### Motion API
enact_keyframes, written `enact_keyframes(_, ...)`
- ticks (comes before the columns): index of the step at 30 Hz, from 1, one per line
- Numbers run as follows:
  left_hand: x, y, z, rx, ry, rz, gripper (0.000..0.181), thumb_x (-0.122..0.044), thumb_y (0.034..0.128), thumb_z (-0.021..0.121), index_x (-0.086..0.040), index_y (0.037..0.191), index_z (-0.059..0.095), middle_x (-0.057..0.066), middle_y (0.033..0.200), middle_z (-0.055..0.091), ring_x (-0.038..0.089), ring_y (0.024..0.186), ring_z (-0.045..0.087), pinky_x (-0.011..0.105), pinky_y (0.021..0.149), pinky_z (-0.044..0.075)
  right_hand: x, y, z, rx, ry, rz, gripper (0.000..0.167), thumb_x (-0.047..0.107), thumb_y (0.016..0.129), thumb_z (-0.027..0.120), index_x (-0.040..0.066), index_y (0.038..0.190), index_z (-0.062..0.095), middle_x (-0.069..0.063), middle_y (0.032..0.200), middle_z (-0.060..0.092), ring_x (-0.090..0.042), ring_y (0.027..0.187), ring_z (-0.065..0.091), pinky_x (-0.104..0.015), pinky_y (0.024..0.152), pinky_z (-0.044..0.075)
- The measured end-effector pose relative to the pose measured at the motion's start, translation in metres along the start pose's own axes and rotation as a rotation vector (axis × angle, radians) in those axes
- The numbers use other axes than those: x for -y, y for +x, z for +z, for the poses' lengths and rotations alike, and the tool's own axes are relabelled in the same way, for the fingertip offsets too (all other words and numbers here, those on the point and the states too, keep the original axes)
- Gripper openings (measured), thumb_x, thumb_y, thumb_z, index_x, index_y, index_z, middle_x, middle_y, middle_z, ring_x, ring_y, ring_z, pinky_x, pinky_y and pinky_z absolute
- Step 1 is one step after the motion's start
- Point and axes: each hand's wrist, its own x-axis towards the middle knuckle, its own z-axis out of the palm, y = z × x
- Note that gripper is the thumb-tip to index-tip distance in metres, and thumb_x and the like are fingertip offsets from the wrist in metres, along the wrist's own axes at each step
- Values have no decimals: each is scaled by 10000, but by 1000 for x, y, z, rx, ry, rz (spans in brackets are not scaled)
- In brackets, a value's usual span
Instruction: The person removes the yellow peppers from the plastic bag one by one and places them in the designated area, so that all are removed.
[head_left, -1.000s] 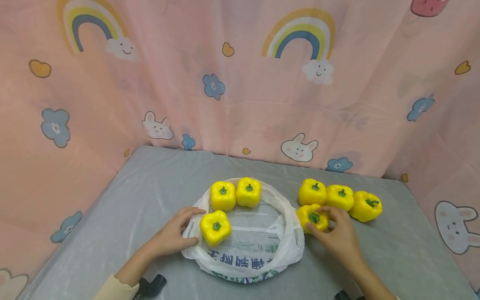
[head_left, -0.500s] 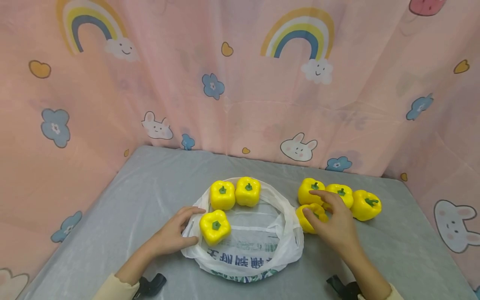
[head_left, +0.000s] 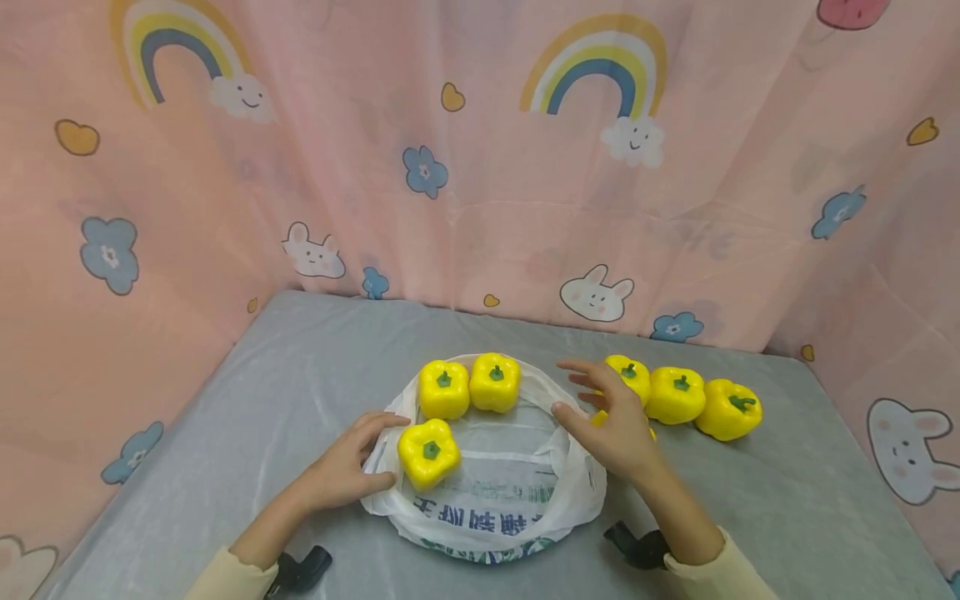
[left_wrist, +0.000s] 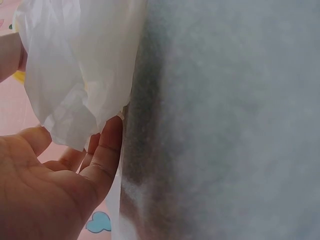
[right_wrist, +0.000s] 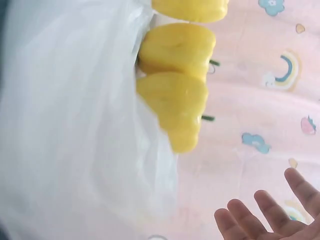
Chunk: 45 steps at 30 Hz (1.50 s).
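Three yellow peppers [head_left: 429, 458], green stems [head_left: 444, 380] upward, inside the rim of the white bag [head_left: 588, 483]: two touching side by side at the back, one at the front left. Bag mouth spread wide, with dark lettering [head_left: 480, 521] showing on the near inside. At the left rim, left hand [head_left: 341, 462] touching the bag, thumb and forefinger well apart; in the left wrist view, fingertips against a loose fold. Above the right rim, right hand [head_left: 615, 421] with fingers spread, grip wide. Outside the bag to the right, four more peppers [head_left: 677, 396]: three in a row, the fourth nearer, mostly hidden by that hand. Cream sleeves [head_left: 232, 575] and black mounts [head_left: 303, 571] at both wrists. Grey cloth [head_left: 315, 358] below; patterned pink curtain [head_left: 487, 233] behind.
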Motion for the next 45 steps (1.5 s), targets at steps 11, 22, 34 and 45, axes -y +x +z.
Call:
enact_keyframes(11,-3,-1,-1,-2,21,5,621,-138,756,739,-167,1335,515,127,1413,430,387,1346,393,563,1068,387,2,23,30,58,135,24,458,166,859,695,113,1297,570,-140,1366,514,-381,1195,553,-538,926,515)
enact_keyframes(22,-1,1,2,1,28,-35,615,-164,752,744,-215,1324,524,107,1420,436,378,1359,386,594,1087,347,-9,42,54,130,92,106,470,226,859,697,133,1298,560,-161,1403,460,-440,1220,519,-531,935,513)
enact_keyframes(34,-4,2,1,12,22,-48,607,-166,757,740,-228,1320,523,87,1424,433,356,1368,379,590,1098,336,-16,53,64,110,22,155,465,249,822,737,160,1255,595,-147,1393,480,-419,1208,536,-485,889,547)
enact_keyframes(45,-5,2,1,10,20,-46,605,-148,757,739,-227,1317,525,87,1419,435,352,1364,385,574,1094,352,-21,59,72,121,-19,154,538,259,785,776,192,1282,581,-70,1387,531,-355,1232,522,-513,968,496)
